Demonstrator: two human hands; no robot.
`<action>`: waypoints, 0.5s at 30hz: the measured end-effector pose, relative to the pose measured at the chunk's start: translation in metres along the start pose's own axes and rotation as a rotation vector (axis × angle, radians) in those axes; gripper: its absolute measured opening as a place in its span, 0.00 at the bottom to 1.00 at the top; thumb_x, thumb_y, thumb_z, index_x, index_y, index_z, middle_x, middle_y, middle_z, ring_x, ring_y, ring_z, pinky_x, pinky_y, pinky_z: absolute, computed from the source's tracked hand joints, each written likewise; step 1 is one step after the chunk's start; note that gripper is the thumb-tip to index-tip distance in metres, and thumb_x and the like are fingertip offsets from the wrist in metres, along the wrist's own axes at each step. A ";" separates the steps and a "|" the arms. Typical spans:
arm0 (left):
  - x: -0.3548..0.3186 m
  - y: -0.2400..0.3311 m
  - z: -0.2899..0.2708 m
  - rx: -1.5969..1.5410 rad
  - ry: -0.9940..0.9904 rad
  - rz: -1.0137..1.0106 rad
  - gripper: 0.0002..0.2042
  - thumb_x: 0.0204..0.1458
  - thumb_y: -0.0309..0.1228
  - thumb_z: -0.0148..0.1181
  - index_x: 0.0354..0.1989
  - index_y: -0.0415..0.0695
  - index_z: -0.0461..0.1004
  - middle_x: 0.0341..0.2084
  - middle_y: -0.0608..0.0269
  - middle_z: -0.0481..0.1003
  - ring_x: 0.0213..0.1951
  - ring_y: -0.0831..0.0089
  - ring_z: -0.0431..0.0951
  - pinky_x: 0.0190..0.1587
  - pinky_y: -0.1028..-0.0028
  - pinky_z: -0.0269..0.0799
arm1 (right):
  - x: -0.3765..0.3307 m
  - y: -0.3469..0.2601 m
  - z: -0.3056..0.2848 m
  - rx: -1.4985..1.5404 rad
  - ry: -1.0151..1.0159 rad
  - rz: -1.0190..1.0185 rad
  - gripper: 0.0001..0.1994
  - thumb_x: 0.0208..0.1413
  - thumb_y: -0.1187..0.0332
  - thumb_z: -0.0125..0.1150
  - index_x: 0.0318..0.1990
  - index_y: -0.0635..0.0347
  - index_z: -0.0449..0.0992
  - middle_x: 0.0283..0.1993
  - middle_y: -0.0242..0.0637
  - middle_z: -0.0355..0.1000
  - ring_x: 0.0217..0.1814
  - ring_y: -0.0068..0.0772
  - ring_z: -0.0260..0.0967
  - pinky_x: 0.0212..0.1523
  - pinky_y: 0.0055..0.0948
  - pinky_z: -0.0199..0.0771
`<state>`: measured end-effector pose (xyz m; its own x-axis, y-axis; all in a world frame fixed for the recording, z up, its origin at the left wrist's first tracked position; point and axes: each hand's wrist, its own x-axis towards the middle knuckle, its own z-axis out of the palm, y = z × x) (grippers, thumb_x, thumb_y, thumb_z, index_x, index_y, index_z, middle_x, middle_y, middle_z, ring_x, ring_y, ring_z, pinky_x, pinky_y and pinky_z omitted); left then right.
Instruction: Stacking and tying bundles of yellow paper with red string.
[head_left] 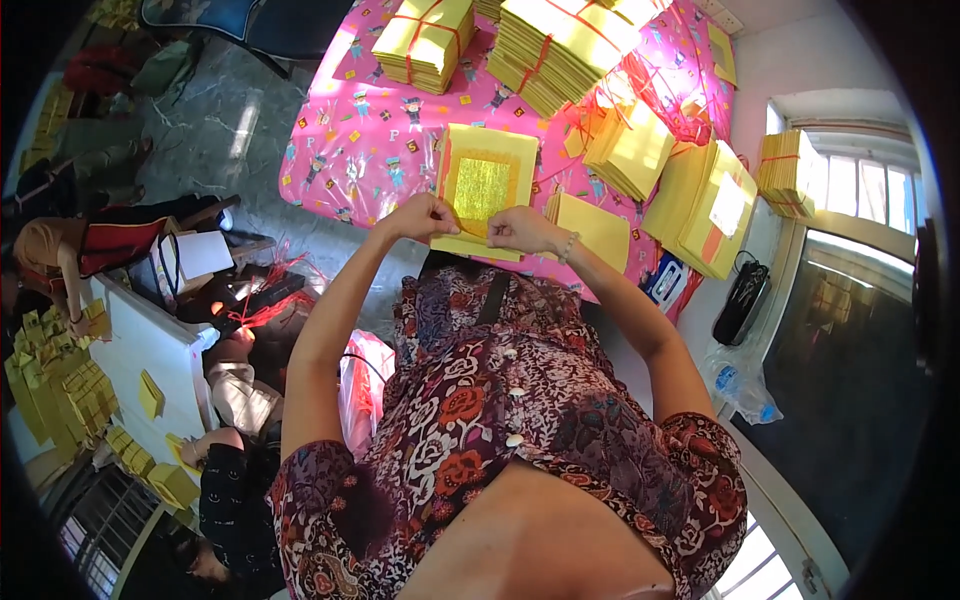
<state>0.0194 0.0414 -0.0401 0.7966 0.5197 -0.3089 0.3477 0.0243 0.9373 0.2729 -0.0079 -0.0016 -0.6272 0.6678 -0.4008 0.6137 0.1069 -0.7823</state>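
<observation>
I see the yellow sheet (484, 186) near twelve o'clock in my view, on the glossy pink tabletop (355, 140). The hands partly hide its near edge, and I can't make out the fingertips clearly. Its long axis runs from six toward twelve, leaning slightly to one. Its paper face carries a shiny, rough gold square. The left hand (422, 215) pinches it at seven o'clock, the right hand (527, 231) at five. A flat stack (592, 235) lies at four; a blocky, red-tied bundle (425, 50), cut off above, sits at eleven.
</observation>
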 end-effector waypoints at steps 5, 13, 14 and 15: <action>0.002 0.019 -0.008 -0.089 -0.059 -0.252 0.08 0.47 0.32 0.67 0.27 0.39 0.79 0.18 0.72 0.73 0.21 0.85 0.69 0.24 0.80 0.66 | 0.005 0.008 -0.004 0.073 -0.078 0.024 0.09 0.49 0.62 0.62 0.32 0.58 0.78 0.27 0.36 0.74 0.29 0.29 0.71 0.34 0.28 0.70; 0.002 0.017 -0.008 -0.116 -0.067 -0.287 0.10 0.46 0.35 0.68 0.28 0.40 0.80 0.17 0.73 0.74 0.22 0.86 0.69 0.26 0.79 0.67 | 0.007 0.011 -0.005 0.126 -0.109 0.055 0.09 0.50 0.63 0.62 0.33 0.58 0.78 0.27 0.36 0.75 0.29 0.27 0.70 0.35 0.29 0.69; 0.001 0.016 -0.008 -0.102 -0.057 -0.246 0.09 0.48 0.34 0.66 0.28 0.40 0.80 0.16 0.72 0.73 0.19 0.85 0.70 0.22 0.80 0.67 | 0.007 0.011 -0.005 0.124 -0.113 0.046 0.09 0.50 0.63 0.62 0.33 0.58 0.78 0.27 0.35 0.75 0.29 0.27 0.70 0.35 0.28 0.69; 0.001 0.015 -0.007 -0.088 -0.047 -0.205 0.08 0.49 0.33 0.64 0.28 0.40 0.80 0.15 0.71 0.72 0.16 0.85 0.70 0.18 0.81 0.67 | 0.007 0.011 -0.005 0.123 -0.114 0.045 0.09 0.50 0.63 0.62 0.33 0.58 0.78 0.27 0.35 0.75 0.29 0.27 0.70 0.35 0.28 0.69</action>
<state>0.0221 0.0487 -0.0250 0.7365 0.4563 -0.4994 0.4615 0.2009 0.8641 0.2775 0.0020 -0.0109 -0.6549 0.5813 -0.4828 0.5834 -0.0171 -0.8120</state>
